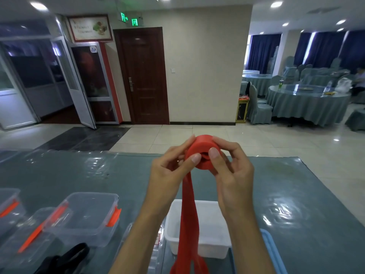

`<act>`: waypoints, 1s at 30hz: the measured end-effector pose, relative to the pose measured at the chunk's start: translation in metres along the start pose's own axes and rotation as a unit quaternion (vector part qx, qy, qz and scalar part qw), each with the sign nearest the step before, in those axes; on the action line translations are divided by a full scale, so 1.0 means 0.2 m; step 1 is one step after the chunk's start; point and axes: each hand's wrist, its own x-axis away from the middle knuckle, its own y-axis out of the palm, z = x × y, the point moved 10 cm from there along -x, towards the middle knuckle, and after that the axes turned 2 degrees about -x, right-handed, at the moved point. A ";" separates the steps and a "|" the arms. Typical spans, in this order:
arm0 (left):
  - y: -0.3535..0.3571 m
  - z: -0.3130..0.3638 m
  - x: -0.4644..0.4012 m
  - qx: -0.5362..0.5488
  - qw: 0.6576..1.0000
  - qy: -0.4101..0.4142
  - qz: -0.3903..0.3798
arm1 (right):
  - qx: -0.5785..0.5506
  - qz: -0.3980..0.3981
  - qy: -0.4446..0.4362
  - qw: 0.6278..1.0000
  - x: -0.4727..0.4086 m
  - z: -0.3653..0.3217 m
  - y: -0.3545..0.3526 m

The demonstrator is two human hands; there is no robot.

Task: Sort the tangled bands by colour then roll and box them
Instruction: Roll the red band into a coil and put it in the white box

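A red band (188,218) is partly wound into a thick roll (203,150), which I hold up above the table. My left hand (169,171) pinches the roll's left side, thumb on its near face. My right hand (231,167) grips the right side, thumb pressed by the roll's hollow centre. The loose tail of the band hangs straight down between my forearms, past a white open box (209,230), and leaves the frame at the bottom. A black band (69,258) lies at the lower left.
Clear lidded boxes with orange clips (87,216) stand on the left of the grey-green, plastic-covered table (296,194). A blue tray edge (274,254) shows at the lower right. Beyond the table lie a tiled floor, a dark door and round dining tables.
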 end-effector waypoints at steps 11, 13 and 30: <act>-0.03 0.08 0.00 0.029 0.998 0.043 0.040 | -0.010 0.000 0.005 1.000 -0.02 -0.03 0.02; -0.06 0.11 -0.01 0.042 0.997 0.048 0.037 | -0.021 -0.023 0.035 0.999 0.00 0.01 0.04; -0.10 0.01 0.03 0.009 0.999 0.007 0.036 | 0.079 -0.081 0.017 0.993 0.00 0.01 -0.01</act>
